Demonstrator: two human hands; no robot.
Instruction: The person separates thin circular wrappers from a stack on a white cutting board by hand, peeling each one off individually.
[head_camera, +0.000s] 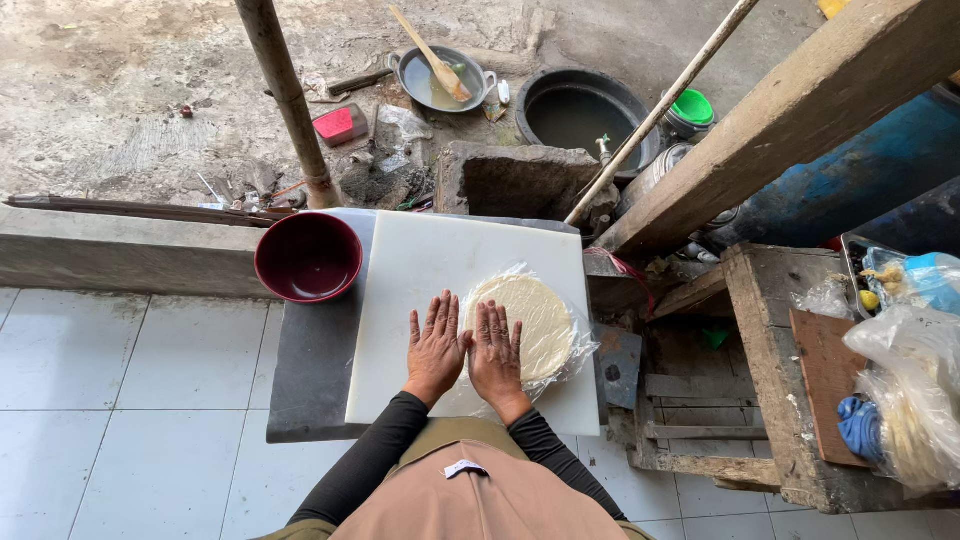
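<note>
We see both hands lying flat, palms down, side by side on a white cutting board (420, 270) that rests on a dark grey counter (310, 370). The left hand (436, 348) presses on the bare board, fingers spread and pointing away from the body. The right hand (497, 352) lies just beside it, thumbs nearly touching, and its fingers reach onto the near left edge of a flat round of pale dough (535, 320). Neither hand has any grip closed on anything: both are open wide, only pressing down. The dough round sits on the right half of the board, sandwiched in a sheet of clear plastic (575, 352) whose crinkled edge shows around it and hangs past the board's right side.

At the far left corner of the board, a dark red bowl (308, 257) stands on the counter, touching the board's edge. Beyond the counter we see a wooden post (290, 100), a metal pan (440, 80) with a wooden spatula (432, 55) in it, and a black basin (580, 110) on the dirt floor. To the right, a rough wooden bench (770, 340) carries clear plastic bags (910, 390) and a blue cloth (860, 425).
</note>
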